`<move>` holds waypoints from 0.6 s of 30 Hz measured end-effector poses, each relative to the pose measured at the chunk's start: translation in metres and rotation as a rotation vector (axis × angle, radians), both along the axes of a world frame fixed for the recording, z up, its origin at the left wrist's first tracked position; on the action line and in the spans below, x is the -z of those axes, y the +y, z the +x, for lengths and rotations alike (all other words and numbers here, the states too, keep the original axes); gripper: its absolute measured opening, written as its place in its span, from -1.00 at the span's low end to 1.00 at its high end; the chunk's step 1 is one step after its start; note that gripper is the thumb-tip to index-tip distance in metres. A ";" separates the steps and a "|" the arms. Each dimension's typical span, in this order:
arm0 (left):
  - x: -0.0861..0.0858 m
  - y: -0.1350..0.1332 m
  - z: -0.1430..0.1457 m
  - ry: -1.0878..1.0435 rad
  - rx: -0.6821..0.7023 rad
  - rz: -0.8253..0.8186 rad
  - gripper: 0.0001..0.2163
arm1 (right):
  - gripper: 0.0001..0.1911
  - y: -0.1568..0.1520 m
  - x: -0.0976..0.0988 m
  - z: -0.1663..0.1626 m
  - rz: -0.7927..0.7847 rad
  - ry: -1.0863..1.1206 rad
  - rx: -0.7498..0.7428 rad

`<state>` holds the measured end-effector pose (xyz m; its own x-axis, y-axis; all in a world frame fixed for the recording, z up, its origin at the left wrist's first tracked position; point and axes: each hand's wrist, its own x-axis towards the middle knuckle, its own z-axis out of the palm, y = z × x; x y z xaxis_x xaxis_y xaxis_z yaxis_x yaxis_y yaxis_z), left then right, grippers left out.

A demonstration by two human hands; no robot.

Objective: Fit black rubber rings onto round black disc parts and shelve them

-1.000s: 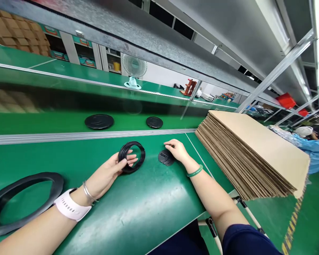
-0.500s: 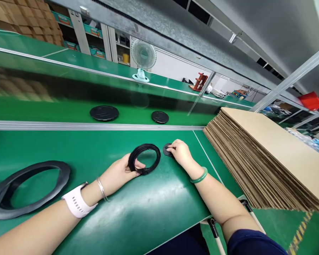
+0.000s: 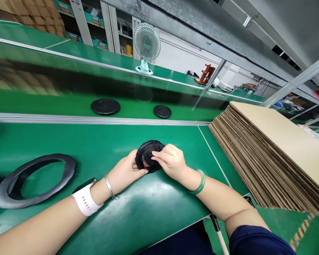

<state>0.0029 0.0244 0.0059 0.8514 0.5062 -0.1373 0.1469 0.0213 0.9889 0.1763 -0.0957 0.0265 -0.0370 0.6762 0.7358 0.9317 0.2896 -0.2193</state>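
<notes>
Left hand [image 3: 126,171]: reaching in from the left and curling closed around the near left side of a black, round, ridged ring [image 3: 140,156], the thumb lying along its lower edge
Right hand [image 3: 172,161]: pinching with thumb and fingertips nearly together, holding a thin, dark, round disc [image 3: 156,147] by its middle
Ring and disc: meeting between the two hands, above the middle of the glossy green surface [image 3: 138,223]; the disc is covering much of the ring's opening, and whether it is sitting inside or only in front cannot be told
Wrists: the left is wearing a watch with a pale pink strap [image 3: 85,202] and a silver bangle [image 3: 110,186]; the right is wearing a green bangle [image 3: 200,182]
Large ring: a wide, flat-rimmed black ring [image 3: 70,168] is lying at the left, well apart from the fingers
Behind the rail: two flat black discs, a larger one [image 3: 105,106] and a smaller one [image 3: 162,111], are lying apart on a green strip beyond the silver metal rail [image 3: 95,119]
Cardboard: a tall stack of flat brown cardboard sheets [image 3: 279,152] is standing at the right
Fan: a pale green fan [image 3: 147,42] is standing on the far green counter [image 3: 103,58]
</notes>
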 end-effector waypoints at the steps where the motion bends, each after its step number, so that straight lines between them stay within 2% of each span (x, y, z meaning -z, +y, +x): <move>1: 0.000 -0.001 0.001 0.004 -0.007 -0.009 -0.41 | -0.85 0.002 0.004 -0.001 -0.009 -0.027 0.001; 6: -0.001 -0.001 0.002 0.009 -0.050 -0.054 -0.38 | -0.85 0.003 0.013 -0.001 -0.042 -0.071 0.003; 14: 0.001 0.000 0.001 0.005 -0.048 -0.068 -0.36 | -0.81 0.003 0.011 -0.001 -0.054 -0.027 -0.004; 18: 0.001 0.000 0.001 0.004 -0.019 -0.059 -0.40 | -0.78 0.004 0.010 0.000 -0.055 0.020 -0.056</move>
